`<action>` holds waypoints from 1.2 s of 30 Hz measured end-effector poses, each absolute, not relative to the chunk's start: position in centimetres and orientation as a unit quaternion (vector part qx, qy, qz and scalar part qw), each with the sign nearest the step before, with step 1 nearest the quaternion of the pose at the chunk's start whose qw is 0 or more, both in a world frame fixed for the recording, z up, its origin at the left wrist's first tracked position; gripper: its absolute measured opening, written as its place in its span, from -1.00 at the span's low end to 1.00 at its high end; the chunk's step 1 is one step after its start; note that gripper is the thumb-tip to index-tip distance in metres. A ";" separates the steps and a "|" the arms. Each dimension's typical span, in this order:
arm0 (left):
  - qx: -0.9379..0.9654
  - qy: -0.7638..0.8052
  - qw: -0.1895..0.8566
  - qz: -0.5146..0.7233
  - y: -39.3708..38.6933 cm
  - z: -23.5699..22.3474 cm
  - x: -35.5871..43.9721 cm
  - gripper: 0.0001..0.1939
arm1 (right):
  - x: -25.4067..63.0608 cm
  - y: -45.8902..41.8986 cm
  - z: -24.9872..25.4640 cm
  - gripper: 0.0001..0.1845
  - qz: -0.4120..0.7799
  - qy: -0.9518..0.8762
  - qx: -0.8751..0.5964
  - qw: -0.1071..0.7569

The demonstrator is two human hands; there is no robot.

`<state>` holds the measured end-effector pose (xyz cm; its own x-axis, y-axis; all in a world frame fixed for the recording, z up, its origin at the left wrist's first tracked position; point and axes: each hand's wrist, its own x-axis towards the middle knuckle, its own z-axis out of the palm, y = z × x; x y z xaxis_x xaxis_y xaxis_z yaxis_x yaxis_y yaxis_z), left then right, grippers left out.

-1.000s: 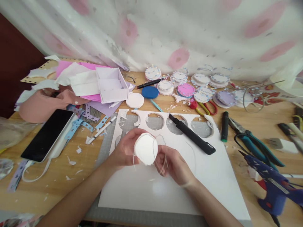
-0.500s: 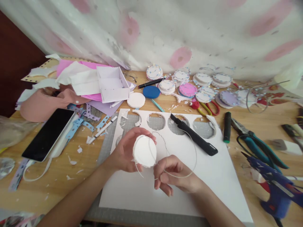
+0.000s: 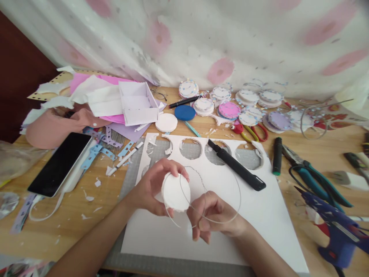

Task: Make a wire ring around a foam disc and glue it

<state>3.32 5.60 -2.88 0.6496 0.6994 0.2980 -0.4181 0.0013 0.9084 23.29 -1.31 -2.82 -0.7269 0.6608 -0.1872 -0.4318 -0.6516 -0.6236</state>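
My left hand [image 3: 152, 186] grips a white foam disc [image 3: 175, 191] by its rim, held upright above a white foam board [image 3: 259, 215]. My right hand [image 3: 215, 219] is curled just right of the disc and pinches a thin wire [image 3: 227, 181] that loops round the disc's edge and arcs out to the right. Round holes [image 3: 190, 148] are cut along the board's far edge. A black craft knife [image 3: 235, 165] lies slanted on the board beyond my hands.
A phone [image 3: 59, 163] lies at left beside paper scraps and a white box [image 3: 138, 102]. Decorated foam discs [image 3: 227, 109] line the back edge. Red scissors [image 3: 249, 132], a black marker [image 3: 277, 156], teal pliers [image 3: 313, 177] and a blue glue gun [image 3: 334, 229] lie at right.
My right hand has drawn the wire out from the disc toward me and to the right, so a wide loop now shows. The left hand still holds the disc.
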 end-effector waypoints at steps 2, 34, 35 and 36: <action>0.583 0.119 0.699 0.396 5.6 -2.9 3.3 -0.29 | 23.3 -1.3 -2.8 -0.77 0.885 -0.283 -0.205 0.307; 0.565 0.140 0.740 0.337 5.6 -2.8 3.1 -0.24 | 23.4 -1.1 -2.5 -0.76 0.878 -0.294 -0.215 0.310; 0.565 0.140 0.740 0.337 5.6 -2.8 3.1 -0.25 | 23.4 -1.2 -2.5 -0.76 0.879 -0.298 -0.211 0.306; 0.565 0.140 0.740 0.338 5.5 -2.7 3.2 -0.25 | 23.4 -1.2 -2.5 -0.76 0.881 -0.300 -0.205 0.303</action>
<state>3.18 5.55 -2.74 0.7317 0.6589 0.1747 -0.3420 0.1332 0.9302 23.37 -1.17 -2.49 -0.7326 0.6564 -0.1802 -0.4098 -0.6367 -0.6533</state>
